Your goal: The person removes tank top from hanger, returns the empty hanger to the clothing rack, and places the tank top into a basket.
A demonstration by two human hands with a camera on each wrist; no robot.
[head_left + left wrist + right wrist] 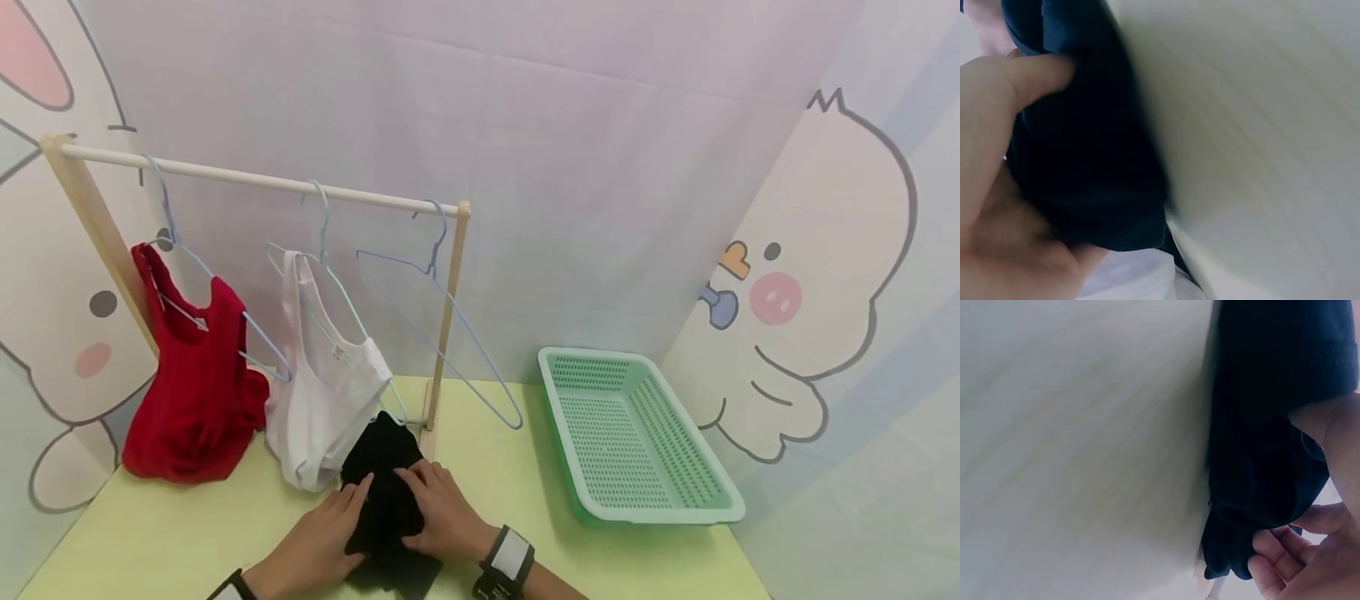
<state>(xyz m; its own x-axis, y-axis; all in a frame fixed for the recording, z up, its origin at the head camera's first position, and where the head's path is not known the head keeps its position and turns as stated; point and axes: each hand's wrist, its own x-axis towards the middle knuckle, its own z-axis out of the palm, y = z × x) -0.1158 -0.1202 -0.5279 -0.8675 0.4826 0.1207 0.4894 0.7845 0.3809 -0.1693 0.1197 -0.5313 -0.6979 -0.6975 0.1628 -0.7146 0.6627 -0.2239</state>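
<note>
A black piece of clothing [386, 492] is bunched at the table's front, below the rack; its exact kind cannot be told. My left hand [326, 529] grips its left side, and in the left wrist view the thumb lies over the dark cloth [1091, 144] with fingers around the edge. On the opposite side my right hand [450, 512] holds the cloth, its fingers [1279, 556] pinching a fold in the right wrist view. Just behind hangs a white tank top [326, 383] on a pale green hanger [345, 292]. A blue hanger [480, 342] without clothing hangs at the rack's right end.
The wooden rack [262, 179] stands along the back left of the pale yellow table [495, 467]. A red tank top [195, 392] hangs at its left end on another hanger. To the right sits a green perforated basket [566, 433] with nothing in it.
</note>
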